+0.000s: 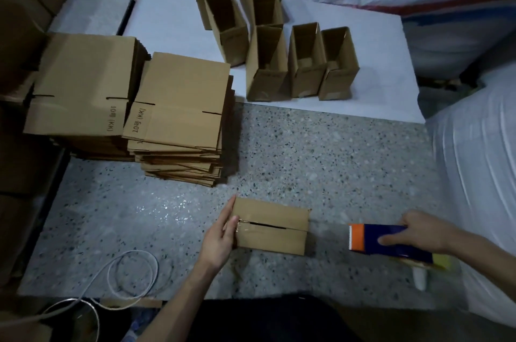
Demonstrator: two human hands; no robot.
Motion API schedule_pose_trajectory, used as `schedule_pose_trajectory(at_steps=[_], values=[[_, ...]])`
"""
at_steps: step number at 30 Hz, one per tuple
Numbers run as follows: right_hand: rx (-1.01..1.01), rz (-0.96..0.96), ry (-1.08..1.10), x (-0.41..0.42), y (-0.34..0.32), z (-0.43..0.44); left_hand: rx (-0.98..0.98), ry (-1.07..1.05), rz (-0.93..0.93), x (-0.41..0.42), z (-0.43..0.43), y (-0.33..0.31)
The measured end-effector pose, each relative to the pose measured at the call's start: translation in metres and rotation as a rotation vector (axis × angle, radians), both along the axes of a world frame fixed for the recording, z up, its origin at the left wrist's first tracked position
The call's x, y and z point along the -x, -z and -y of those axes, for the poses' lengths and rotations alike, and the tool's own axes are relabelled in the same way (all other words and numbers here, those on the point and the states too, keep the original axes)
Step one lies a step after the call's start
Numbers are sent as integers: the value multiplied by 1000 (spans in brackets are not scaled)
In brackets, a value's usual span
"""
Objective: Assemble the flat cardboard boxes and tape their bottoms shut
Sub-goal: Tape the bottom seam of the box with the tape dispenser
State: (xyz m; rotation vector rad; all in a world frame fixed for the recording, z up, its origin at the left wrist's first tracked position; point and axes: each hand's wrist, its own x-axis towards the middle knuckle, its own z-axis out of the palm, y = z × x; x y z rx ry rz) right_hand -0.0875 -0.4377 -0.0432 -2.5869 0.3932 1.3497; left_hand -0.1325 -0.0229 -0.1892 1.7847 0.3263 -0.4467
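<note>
Sealing the seam (268, 225) of the upturned box (272, 239) looks like the step in hand. The box sits on the floor (321, 163), near and centre, with its bottom flaps folded shut and facing up. The left hand (220, 232) lies flat against the box's left end, fingers straight and together, thumb at a shiny bit of tape where the seam begins. The right hand (418, 232) grips a blue and orange tape dispenser (388, 238), well apart to the right of the box. Whether tape runs between them I cannot tell.

To do it well, the thumb should pin the tape end while the flaps are pushed tight together, since a dark gap shows. The pull should be low, straight and centred, then rubbed down. A stack of flat boxes (181, 107) waits far left, and finished boxes (307, 62) stand beyond.
</note>
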Motion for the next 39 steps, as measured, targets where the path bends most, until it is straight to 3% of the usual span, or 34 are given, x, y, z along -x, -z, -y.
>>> schedule_pose_trajectory(at_steps=[6, 13, 16, 25, 36, 39], values=[[164, 33, -84, -2, 41, -42, 30, -19, -40, -1, 1, 0], [82, 85, -113, -12, 83, -108, 76, -27, -82, -3, 5, -11], [119, 150, -168, -19, 87, -125, 83, -22, -79, -3, 6, -15], [158, 90, -161, -25, 82, -130, 62, -30, -80, -2, 8, -15], [262, 148, -317, 7, 87, -150, 48, -37, -124, -2, 10, -22], [149, 226, -135, 27, 95, -145, 89, -67, -180, -7, 8, -26]])
